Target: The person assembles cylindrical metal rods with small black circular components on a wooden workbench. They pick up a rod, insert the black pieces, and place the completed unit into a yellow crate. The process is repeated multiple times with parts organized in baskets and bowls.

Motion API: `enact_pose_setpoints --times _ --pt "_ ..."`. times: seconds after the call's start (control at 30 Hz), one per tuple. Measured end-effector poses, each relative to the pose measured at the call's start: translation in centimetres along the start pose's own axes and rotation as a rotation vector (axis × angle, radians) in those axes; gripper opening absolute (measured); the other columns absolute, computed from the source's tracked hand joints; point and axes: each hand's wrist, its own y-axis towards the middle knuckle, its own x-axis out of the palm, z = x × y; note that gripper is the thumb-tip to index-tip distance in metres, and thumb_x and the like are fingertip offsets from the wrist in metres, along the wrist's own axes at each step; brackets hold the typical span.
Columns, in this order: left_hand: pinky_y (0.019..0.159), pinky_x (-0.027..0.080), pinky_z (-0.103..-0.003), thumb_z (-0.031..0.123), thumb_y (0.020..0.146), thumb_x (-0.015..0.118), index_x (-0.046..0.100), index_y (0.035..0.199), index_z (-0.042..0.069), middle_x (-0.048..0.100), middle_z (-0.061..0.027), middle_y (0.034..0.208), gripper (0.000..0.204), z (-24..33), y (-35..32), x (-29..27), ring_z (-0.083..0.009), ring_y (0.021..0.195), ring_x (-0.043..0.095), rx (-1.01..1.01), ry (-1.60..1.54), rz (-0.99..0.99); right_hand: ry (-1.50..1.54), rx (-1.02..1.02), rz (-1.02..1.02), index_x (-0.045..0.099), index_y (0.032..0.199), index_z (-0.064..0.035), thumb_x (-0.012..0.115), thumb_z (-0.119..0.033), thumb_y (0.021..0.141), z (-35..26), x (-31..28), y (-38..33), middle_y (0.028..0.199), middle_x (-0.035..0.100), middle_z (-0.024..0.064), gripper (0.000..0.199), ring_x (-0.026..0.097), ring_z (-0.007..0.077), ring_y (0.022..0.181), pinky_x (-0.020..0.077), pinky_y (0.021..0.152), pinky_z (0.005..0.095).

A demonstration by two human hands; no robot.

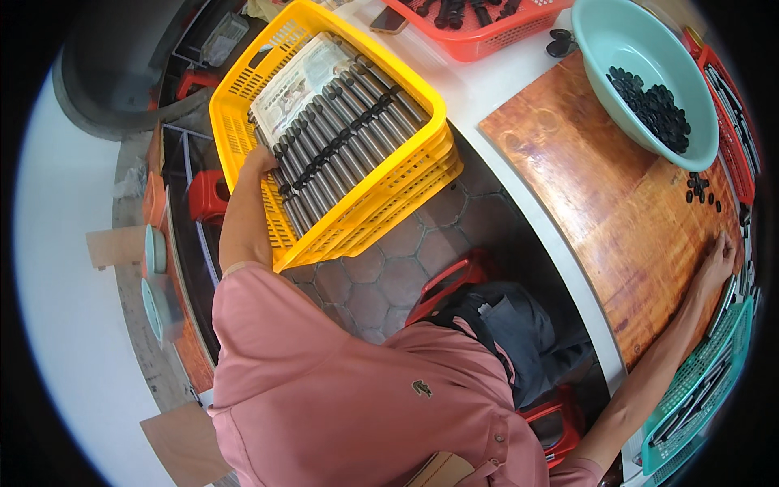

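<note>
My left hand [258, 160] reaches over the rim of a yellow crate [442, 105], at the ends of the dark metal tubes [341, 142] with black fittings lying in rows inside. Its fingertips are mostly hidden, so its grip does not show. A printed paper sheet [296, 85] lies in the crate beside the tubes. Far to the right, my right hand [717, 258] rests at the edge of a wooden board [600, 211], fingers curled together; what they hold, if anything, is too small to tell. Several small black caps [699, 191] lie beyond it on the board.
A light green basin [588, 77] holds many black caps [649, 105]. A red basket [466, 45] with black parts stands at the back. Along the right are another red basket [746, 170] and a green basket [698, 390] with rods. Red stools [450, 280] stand below.
</note>
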Motion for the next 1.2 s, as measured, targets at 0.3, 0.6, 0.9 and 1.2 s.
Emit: enact_pose_setpoints --times 0.3,0.6,0.9,1.2 --pt "0.09 0.057 -0.046 0.016 0.075 0.075 0.073 0.107 -0.004 0.072 -0.0272 0.108 0.038 1.3 -1.8 -0.9 -0.0416 0.106 0.07 0.143 0.32 0.11 -0.007 0.013 -0.026 0.067 0.109 0.0 0.066 -0.03 0.102 -1.3 -0.2 -0.8 0.094 0.061 0.0 0.031 0.051 0.0086 0.079 0.0422 0.07 0.0251" --pt "0.091 0.057 -0.048 0.012 0.078 0.072 0.069 0.11 -0.008 0.071 -0.0297 0.108 0.038 1.8 -3.4 -1.2 -0.0429 0.105 0.07 0.048 0.145 0.105 0.048 0.06 -0.025 0.067 0.107 -0.0021 0.066 -0.03 0.101 -1.5 0.2 -0.9 0.092 0.06 -0.0014 0.029 0.05 0.0078 0.077 0.0401 0.067 0.0249" --pt "0.096 0.054 -0.05 0.011 0.087 0.062 0.068 0.115 -0.008 0.068 -0.0329 0.115 0.034 1.3 -3.0 0.6 -0.0458 0.112 0.066 -0.008 0.123 0.202 0.026 -0.003 -0.031 0.067 0.108 0.0014 0.066 -0.027 0.101 0.0 0.0 -0.1 0.097 0.063 0.0027 0.03 0.056 0.0123 0.087 0.0455 0.08 0.0272" --pt "0.097 0.053 -0.048 0.011 0.086 0.062 0.069 0.115 -0.006 0.068 -0.0323 0.116 0.035 1.4 -1.8 0.3 -0.0457 0.113 0.066 0.044 0.202 0.144 -0.039 0.008 -0.031 0.067 0.108 0.0024 0.066 -0.027 0.101 -0.7 -0.6 -0.2 0.1 0.064 0.0046 0.03 0.058 0.0135 0.091 0.0466 0.083 0.0276"
